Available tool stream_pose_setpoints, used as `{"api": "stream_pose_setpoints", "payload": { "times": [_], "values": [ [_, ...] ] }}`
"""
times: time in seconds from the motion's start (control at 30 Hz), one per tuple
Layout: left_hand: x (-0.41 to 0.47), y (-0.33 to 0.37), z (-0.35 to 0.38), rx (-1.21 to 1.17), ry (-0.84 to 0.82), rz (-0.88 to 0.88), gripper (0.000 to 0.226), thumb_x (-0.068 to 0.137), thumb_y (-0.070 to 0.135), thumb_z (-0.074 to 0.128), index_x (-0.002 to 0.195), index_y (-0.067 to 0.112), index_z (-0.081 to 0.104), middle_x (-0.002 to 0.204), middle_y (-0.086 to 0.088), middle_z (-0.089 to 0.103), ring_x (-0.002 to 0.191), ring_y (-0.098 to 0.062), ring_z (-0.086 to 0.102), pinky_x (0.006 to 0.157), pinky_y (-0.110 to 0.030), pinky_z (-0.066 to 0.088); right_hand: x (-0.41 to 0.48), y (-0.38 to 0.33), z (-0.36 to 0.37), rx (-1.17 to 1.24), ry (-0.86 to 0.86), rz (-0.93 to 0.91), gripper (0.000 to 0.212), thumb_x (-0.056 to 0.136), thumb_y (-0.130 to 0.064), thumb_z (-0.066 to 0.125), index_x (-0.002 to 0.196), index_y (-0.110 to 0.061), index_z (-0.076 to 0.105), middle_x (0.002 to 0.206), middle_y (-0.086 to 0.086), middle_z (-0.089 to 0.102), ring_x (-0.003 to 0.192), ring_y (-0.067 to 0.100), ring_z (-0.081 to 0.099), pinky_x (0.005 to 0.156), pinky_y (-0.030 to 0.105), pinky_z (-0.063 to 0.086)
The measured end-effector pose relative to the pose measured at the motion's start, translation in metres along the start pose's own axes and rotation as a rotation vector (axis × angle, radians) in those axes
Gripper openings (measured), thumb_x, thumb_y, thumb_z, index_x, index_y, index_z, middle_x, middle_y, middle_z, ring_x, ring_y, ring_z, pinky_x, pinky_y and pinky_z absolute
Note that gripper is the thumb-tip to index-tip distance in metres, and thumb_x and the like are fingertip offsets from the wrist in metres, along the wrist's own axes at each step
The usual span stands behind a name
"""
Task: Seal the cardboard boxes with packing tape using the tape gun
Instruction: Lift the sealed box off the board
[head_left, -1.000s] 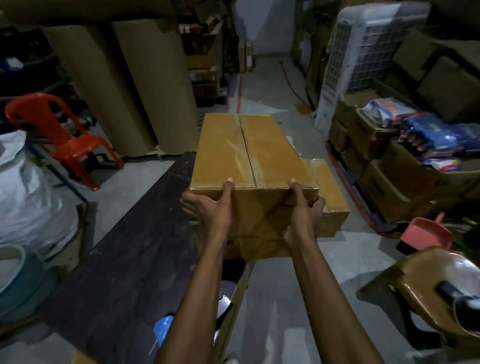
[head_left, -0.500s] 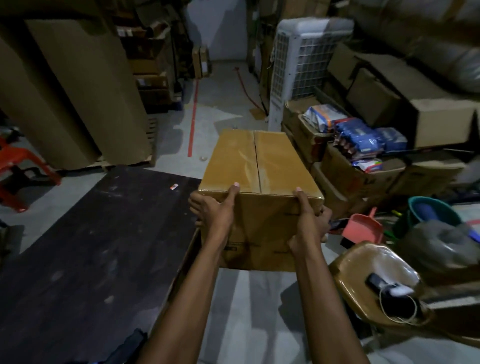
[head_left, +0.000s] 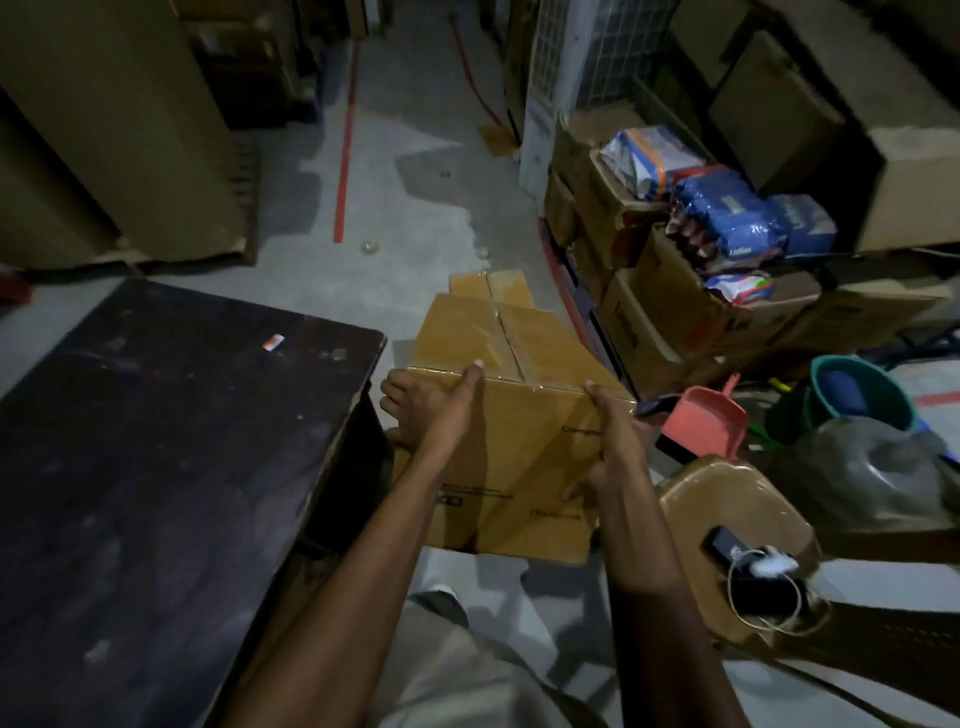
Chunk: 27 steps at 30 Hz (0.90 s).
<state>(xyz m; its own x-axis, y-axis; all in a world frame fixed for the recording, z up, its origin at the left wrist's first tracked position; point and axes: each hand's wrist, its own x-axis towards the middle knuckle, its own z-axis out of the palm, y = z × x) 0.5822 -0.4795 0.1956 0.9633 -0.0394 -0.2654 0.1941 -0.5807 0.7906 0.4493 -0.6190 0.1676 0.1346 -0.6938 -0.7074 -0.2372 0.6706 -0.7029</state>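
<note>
**Box carried between both hands, beside the dark table**

Left of centre, the left hand (head_left: 434, 410) clamps the cardboard box (head_left: 511, 415) at its near top edge; right of it, the right hand (head_left: 610, 441) presses the opposite corner. The box's long axis runs away up-frame, toward a second box (head_left: 488, 285) on the floor.

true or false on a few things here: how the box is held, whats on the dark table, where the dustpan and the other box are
1. Both hands grip the box. True: left hand and right hand clasp its near corners.
2. The box rests on the dark table. False: it is held beside the table, off its edge.
3. A pink dustpan lies right of the box. True.
4. A tape gun lies on the table. False: none shows there.
5. A second box sits on the floor beyond the held one. True.
</note>
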Motion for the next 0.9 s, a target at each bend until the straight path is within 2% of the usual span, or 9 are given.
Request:
{"api": "stream_pose_setpoints", "payload": {
  "times": [0.13, 0.2, 0.37, 0.43, 0.5, 0.63, 0.7, 0.8, 0.9],
  "values": [
    [0.026, 0.009, 0.036, 0.027, -0.006, -0.055, 0.109, 0.073, 0.070, 0.074, 0.145, 0.004, 0.025, 0.151, -0.013, 0.030, 0.140, -0.033, 0.028, 0.108, -0.057, 0.031, 0.061, -0.003, 0.005, -0.011, 0.009, 0.037, 0.106, 0.019, -0.072, 0.095, 0.115, -0.039, 0.064, 0.133, 0.005, 0.055, 0.115, 0.041, 0.054, 0.061, 0.084, 0.043],
    [0.038, 0.014, 0.048, 0.044, 0.003, -0.079, 0.107, 0.072, 0.072, 0.074, 0.143, 0.005, 0.029, 0.148, -0.013, 0.034, 0.139, -0.032, 0.031, 0.110, -0.054, 0.029, 0.081, -0.013, 0.010, -0.012, -0.004, 0.017, 0.104, 0.025, -0.072, 0.096, 0.117, -0.036, 0.066, 0.134, 0.006, 0.058, 0.114, 0.038, 0.058, 0.063, 0.072, 0.052],
    [0.059, 0.033, 0.080, 0.026, 0.057, -0.103, 0.107, 0.072, 0.070, 0.076, 0.144, 0.005, 0.031, 0.148, -0.014, 0.039, 0.140, -0.032, 0.035, 0.111, -0.051, 0.023, 0.118, -0.049, 0.022, -0.049, -0.056, -0.005, 0.094, 0.036, -0.074, 0.093, 0.117, -0.033, 0.065, 0.135, 0.008, 0.055, 0.114, 0.035, 0.056, 0.072, 0.060, 0.059],
    [0.071, 0.046, 0.094, -0.043, 0.067, -0.119, 0.101, 0.068, 0.068, 0.080, 0.138, 0.009, 0.037, 0.143, -0.012, 0.046, 0.134, -0.035, 0.043, 0.111, -0.053, 0.026, 0.131, -0.072, 0.030, -0.069, -0.115, -0.086, 0.104, 0.043, -0.075, 0.090, 0.129, -0.025, 0.061, 0.133, 0.008, 0.055, 0.113, 0.036, 0.058, 0.070, 0.051, 0.061],
    [0.086, 0.057, 0.111, -0.104, 0.080, -0.125, 0.096, 0.060, 0.071, 0.081, 0.129, 0.016, 0.043, 0.135, -0.007, 0.054, 0.125, -0.034, 0.052, 0.108, -0.055, 0.033, 0.144, -0.096, 0.039, -0.077, -0.143, -0.137, 0.124, 0.038, -0.079, 0.087, 0.139, -0.015, 0.054, 0.131, 0.017, 0.062, 0.115, 0.035, 0.066, 0.079, 0.046, 0.062],
    [0.116, 0.078, 0.146, -0.265, 0.083, -0.144, 0.070, 0.058, 0.066, 0.086, 0.110, 0.029, 0.058, 0.110, 0.008, 0.069, 0.101, -0.019, 0.067, 0.091, -0.046, 0.056, 0.194, -0.136, 0.059, -0.012, -0.186, -0.119, 0.083, 0.068, -0.050, 0.087, 0.132, -0.016, 0.047, 0.119, 0.002, 0.050, 0.101, 0.029, 0.063, 0.050, 0.044, 0.056],
    [0.139, 0.086, 0.164, -0.292, 0.087, -0.157, 0.059, 0.063, 0.057, 0.089, 0.108, 0.027, 0.066, 0.103, 0.010, 0.073, 0.095, -0.015, 0.070, 0.084, -0.039, 0.060, 0.229, -0.153, 0.075, -0.016, -0.232, -0.144, 0.068, 0.079, -0.037, 0.085, 0.126, -0.015, 0.041, 0.109, 0.001, 0.046, 0.095, 0.026, 0.063, 0.045, 0.037, 0.052],
    [0.182, 0.088, 0.196, -0.343, 0.074, -0.245, 0.043, 0.069, 0.042, 0.091, 0.104, 0.024, 0.072, 0.096, 0.011, 0.075, 0.093, -0.015, 0.072, 0.082, -0.034, 0.060, 0.285, -0.177, 0.105, -0.059, -0.294, -0.193, 0.060, 0.075, -0.036, 0.087, 0.108, -0.022, 0.039, 0.105, 0.004, 0.049, 0.096, 0.030, 0.060, 0.059, 0.040, 0.052],
    [0.219, 0.075, 0.236, -0.443, 0.089, -0.296, 0.035, 0.072, 0.022, 0.092, 0.100, 0.022, 0.071, 0.094, 0.008, 0.077, 0.091, -0.016, 0.074, 0.083, -0.036, 0.060, 0.345, -0.179, 0.130, -0.098, -0.311, -0.202, 0.066, 0.067, -0.036, 0.093, 0.105, -0.025, 0.040, 0.122, 0.021, 0.053, 0.108, 0.038, 0.063, 0.075, 0.046, 0.054]
  ]
}}
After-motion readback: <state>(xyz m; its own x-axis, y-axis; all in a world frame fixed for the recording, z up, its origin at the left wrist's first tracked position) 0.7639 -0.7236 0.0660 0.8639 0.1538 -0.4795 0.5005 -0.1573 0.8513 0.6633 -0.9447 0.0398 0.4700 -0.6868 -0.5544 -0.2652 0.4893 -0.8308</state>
